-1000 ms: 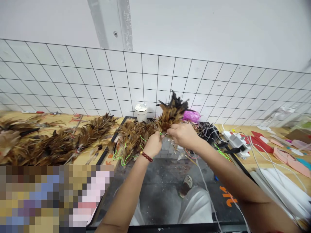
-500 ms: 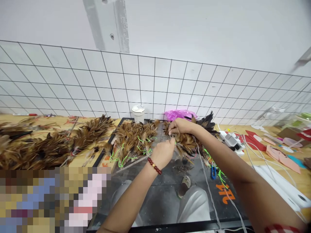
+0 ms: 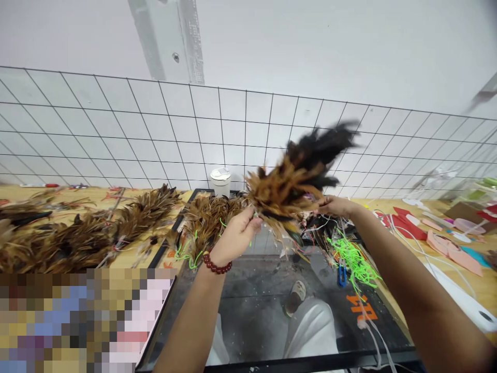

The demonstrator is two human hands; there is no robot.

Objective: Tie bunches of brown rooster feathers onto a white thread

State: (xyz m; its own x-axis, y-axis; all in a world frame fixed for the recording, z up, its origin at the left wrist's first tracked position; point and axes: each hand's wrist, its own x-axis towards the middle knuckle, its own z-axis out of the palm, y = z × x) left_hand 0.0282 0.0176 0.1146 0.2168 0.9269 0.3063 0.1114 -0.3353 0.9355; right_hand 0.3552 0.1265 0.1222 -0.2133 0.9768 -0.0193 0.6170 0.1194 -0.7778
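My left hand [image 3: 236, 237], with a dark red bead bracelet at the wrist, is closed round the base of a bunch of brown and black feathers [image 3: 298, 173] lifted above the glass worktop [image 3: 272, 290]. The bunch fans up and to the right, blurred by motion. My right hand [image 3: 334, 205] pinches the same bunch from the right side, fingers closed. Below the right hand lies a tangle of bright green cord [image 3: 352, 257].
A heap of feather bundles [image 3: 207, 220] with green ties lies left of my hands; longer feather strings [image 3: 77, 235] cover the wooden table at the left. A white cup [image 3: 220, 181] stands by the wire grid. Blue scissors [image 3: 341, 275], white cables and pink foam pieces [image 3: 452, 243] lie to the right.
The feather bunch has been raised from the worktop and swung upward to the right. My left hand moved up to grip its base; my right hand shifted right.
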